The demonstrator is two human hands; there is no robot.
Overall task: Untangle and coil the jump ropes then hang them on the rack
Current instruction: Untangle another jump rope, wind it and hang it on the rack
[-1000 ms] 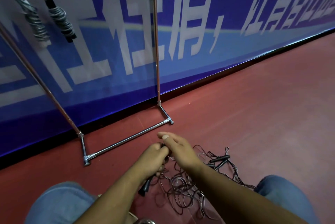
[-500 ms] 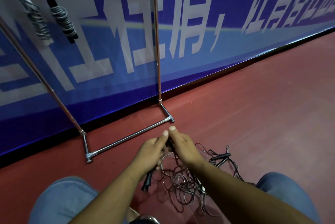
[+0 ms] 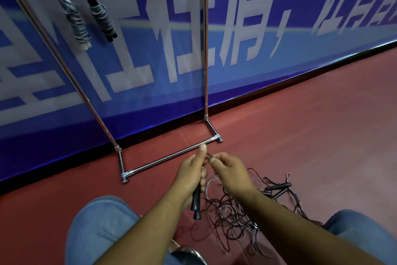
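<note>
**A:** While the tangle of jump ropes point(image 3: 234, 219) lay on the floor point(image 3: 311, 136), how far along was the job?

**B:** Two coiled ropes point(image 3: 101, 18) hung on the rack point(image 3: 171, 156). I'd judge most of the work was left, since the heap was loose and knotted.

**A:** And the hands?

**B:** The left hand point(image 3: 191, 174) gripped black handles point(image 3: 196, 202), thumb stretched straight up. The right hand point(image 3: 227, 170) pinched a thin cord between thumb and forefinger, just beside that thumb.

**A:** Where was the heap relative to them?

**B:** Beneath them and off to the right, between the person's knees point(image 3: 103, 221), with cords running up into both hands. Spare handles point(image 3: 279, 189) lay at its right side, apart from the hands.

**A:** And the rack?

**B:** At the floor's far edge, along the blue banner point(image 3: 279, 60), its base bar just beyond the hands.
</note>
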